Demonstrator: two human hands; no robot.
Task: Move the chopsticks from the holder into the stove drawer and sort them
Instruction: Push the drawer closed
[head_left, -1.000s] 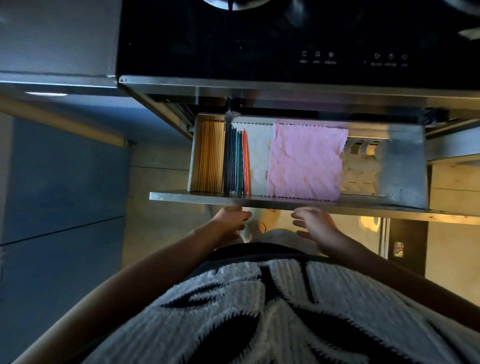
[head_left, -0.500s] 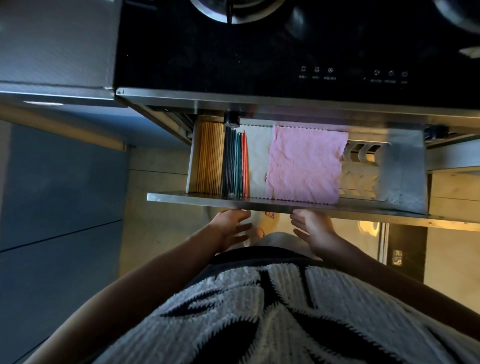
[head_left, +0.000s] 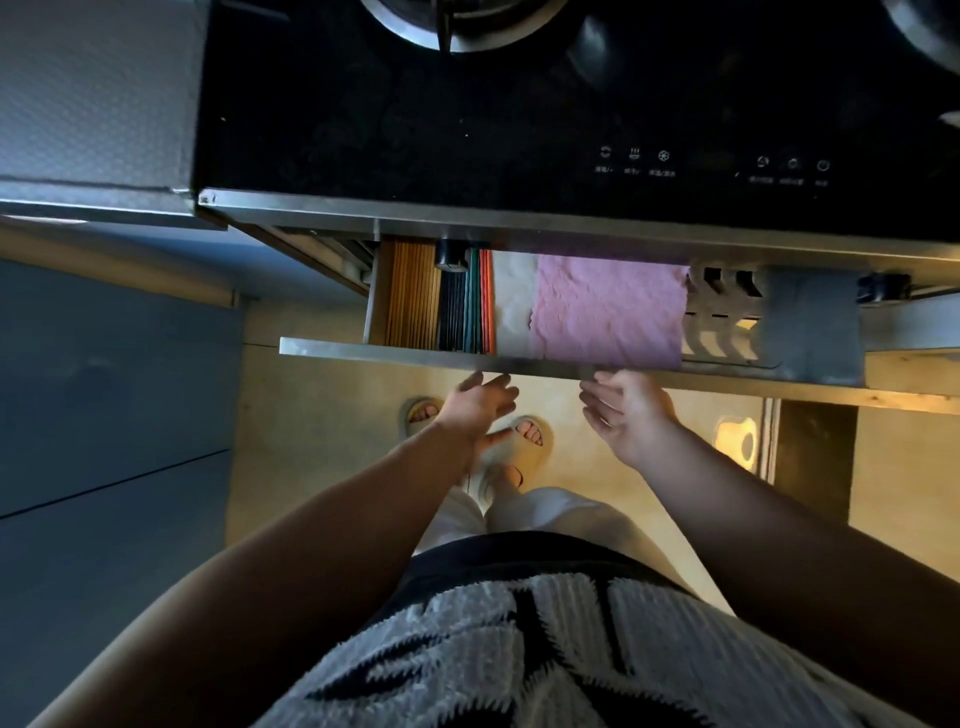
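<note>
The stove drawer (head_left: 395, 349) stands partly pulled out under the black cooktop (head_left: 519, 104). At its left end lie sorted chopsticks: several wooden ones (head_left: 413, 301), then dark ones (head_left: 453, 312), green ones (head_left: 472, 306) and red ones (head_left: 487, 306), all side by side lengthwise. My left hand (head_left: 480, 405) and my right hand (head_left: 623, 410) are open, fingers spread, against the underside of the drawer's metal front edge. Neither hand holds anything. No chopstick holder is in view.
A pink cloth (head_left: 608, 312) lies in the middle of the drawer over a white liner (head_left: 511, 301). A slotted metal rack (head_left: 722, 317) fills its right part. Blue cabinet fronts (head_left: 114, 395) stand at the left. My feet in slippers (head_left: 524, 436) are on the floor below.
The drawer has slid farther in under the cooktop, showing less of the chopsticks and cloth. Both hands have followed its front edge forward.
</note>
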